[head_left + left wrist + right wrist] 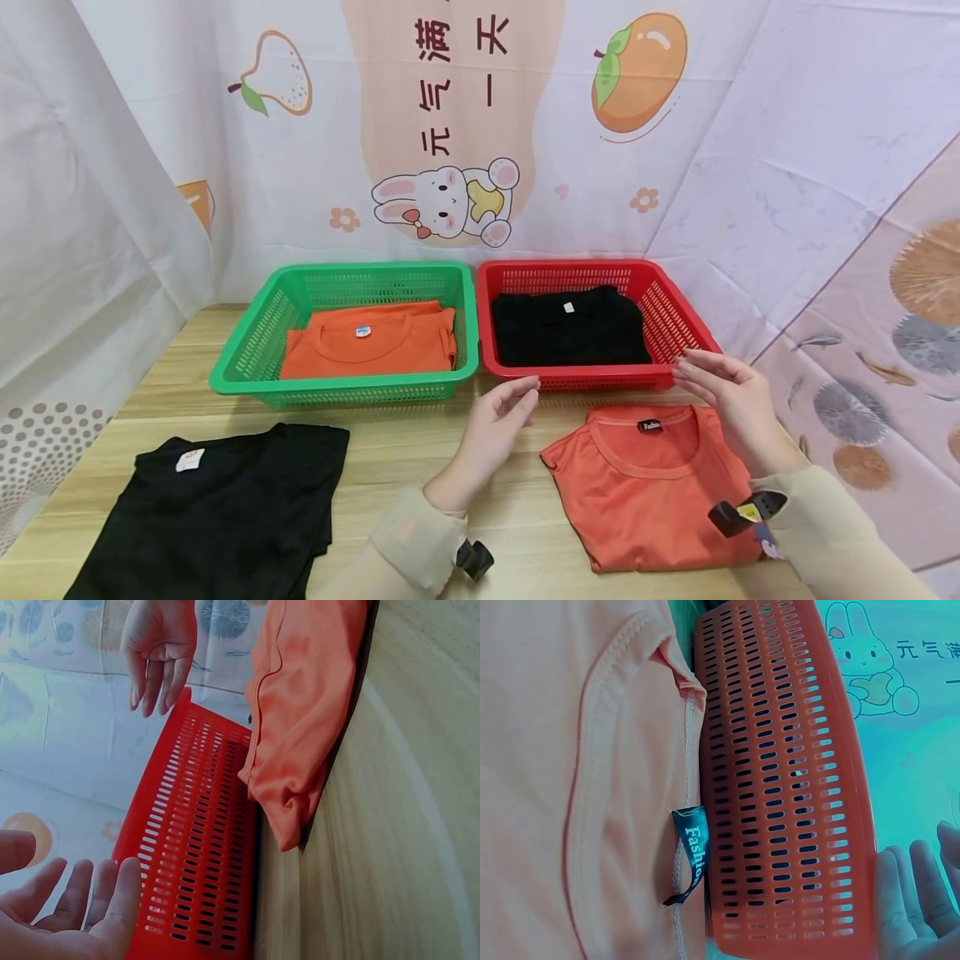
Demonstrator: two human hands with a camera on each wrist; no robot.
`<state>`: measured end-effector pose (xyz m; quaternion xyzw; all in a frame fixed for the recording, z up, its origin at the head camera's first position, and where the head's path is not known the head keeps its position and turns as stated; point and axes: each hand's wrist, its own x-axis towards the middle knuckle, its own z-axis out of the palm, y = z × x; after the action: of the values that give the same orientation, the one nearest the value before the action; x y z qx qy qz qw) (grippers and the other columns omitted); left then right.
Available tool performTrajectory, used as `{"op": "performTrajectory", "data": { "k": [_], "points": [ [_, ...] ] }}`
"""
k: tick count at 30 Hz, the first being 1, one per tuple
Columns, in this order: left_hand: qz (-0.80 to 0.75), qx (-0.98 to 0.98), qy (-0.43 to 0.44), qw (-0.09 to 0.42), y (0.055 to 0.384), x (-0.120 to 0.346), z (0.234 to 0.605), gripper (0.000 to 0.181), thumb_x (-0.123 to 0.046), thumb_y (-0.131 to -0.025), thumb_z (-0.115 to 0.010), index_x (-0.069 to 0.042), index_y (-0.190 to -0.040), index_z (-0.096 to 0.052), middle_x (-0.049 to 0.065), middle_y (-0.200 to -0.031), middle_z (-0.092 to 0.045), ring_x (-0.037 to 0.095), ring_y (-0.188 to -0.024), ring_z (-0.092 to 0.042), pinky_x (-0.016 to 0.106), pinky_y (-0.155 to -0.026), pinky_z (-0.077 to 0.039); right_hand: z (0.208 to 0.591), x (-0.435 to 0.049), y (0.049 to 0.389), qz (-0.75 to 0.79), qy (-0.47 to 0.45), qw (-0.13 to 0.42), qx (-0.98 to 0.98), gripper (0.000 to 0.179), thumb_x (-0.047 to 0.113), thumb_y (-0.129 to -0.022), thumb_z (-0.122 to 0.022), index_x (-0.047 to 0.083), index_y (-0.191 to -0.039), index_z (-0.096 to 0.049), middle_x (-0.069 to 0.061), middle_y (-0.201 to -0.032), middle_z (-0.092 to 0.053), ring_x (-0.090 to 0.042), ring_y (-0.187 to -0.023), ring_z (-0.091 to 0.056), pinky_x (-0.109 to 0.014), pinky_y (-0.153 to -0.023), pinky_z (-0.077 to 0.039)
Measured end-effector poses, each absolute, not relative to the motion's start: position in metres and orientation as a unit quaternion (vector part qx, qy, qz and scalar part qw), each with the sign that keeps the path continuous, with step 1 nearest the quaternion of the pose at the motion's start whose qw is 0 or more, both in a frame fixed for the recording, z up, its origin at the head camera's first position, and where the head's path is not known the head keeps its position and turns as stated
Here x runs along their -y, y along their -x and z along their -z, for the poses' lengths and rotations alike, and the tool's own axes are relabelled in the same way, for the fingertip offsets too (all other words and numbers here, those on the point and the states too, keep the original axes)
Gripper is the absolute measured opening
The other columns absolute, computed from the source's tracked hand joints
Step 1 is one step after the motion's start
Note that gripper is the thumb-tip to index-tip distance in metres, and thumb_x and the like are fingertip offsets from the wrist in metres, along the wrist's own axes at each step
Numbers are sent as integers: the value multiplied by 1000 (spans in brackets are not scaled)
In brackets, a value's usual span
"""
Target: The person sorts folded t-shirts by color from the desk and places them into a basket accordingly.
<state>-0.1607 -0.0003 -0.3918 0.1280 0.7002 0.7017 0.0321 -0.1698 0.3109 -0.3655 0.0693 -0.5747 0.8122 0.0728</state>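
My left hand (491, 429) hovers in front of the red basket with its fingers loosely bent and nothing in them. By the basket's right front corner is my right hand (731, 404), also holding nothing. A folded black T-shirt (573, 329) lies inside the red basket (517, 375). On the table before it lies a folded orange-red T-shirt (652, 500), partly under the right forearm in the head view. Its dark "Fashion" neck label (694, 851) shows up close in the right wrist view.
A green basket (345, 386) stands left of the red one and holds a folded orange T-shirt (367, 346). Another black T-shirt (217, 508) lies at the left front of the wooden table (405, 454). A printed curtain (300, 183) hangs behind the baskets.
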Motion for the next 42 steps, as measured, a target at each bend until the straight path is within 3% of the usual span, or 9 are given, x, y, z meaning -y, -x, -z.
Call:
{"op": "performTrajectory", "data": {
  "k": [6,11,17,25,31,38,42],
  "points": [
    [-702,-701,-118,39,156,-3,395,36,-20,-101,-57,3,-129,-62,19,-129,-64,25,-104,-66,29,-84,-58,372,-315,162,-813,-72,78,572,32,-12,-95,-53,7,-108,-75,-2,-100,-77,-14,-86,-75,-24,-77,-59],
    [-710,-694,-107,50,150,-5,398,35,-20,-101,-57,2,-129,-62,19,-129,-64,31,-110,-63,33,-85,-58,382,-323,155,-814,-43,74,575,33,-11,-96,-52,10,-109,-75,0,-100,-77,-13,-87,-75,-23,-78,-58],
    [-702,-704,-87,70,146,-7,404,36,-22,-100,-59,0,-128,-63,21,-123,-65,21,-92,-66,35,-77,-58,394,-333,149,-839,-82,73,533,38,-16,-97,-44,3,-112,-73,-7,-103,-77,-18,-91,-75,-28,-80,-59],
    [-700,-704,-87,83,141,-11,414,36,-18,-99,-60,1,-130,-61,22,-128,-63,26,-93,-64,34,-77,-57,404,-350,139,-862,-116,54,491,41,-17,-98,-37,-1,-117,-70,-12,-110,-75,-23,-97,-74,-31,-84,-58],
    [-702,-701,-90,89,138,-12,417,37,-15,-98,-61,4,-131,-59,23,-128,-62,30,-92,-65,32,-69,-56,406,-362,132,-866,-97,56,488,41,-15,-99,-38,1,-118,-70,-11,-112,-74,-22,-99,-74,-31,-83,-59],
    [-691,-706,-91,125,133,-12,419,42,-15,-98,-62,5,-133,-56,25,-133,-59,31,-98,-65,45,-80,-57,409,-375,125,-873,-78,59,477,43,-16,-98,-37,1,-119,-70,-11,-113,-74,-21,-102,-73,-32,-83,-59],
    [-685,-710,-86,137,131,-12,421,46,-15,-96,-63,6,-136,-54,27,-136,-55,28,-106,-63,47,-85,-56,411,-382,121,-867,-43,73,490,42,-15,-98,-41,5,-116,-73,-7,-109,-76,-15,-100,-73,-25,-83,-58]
  ]
}}
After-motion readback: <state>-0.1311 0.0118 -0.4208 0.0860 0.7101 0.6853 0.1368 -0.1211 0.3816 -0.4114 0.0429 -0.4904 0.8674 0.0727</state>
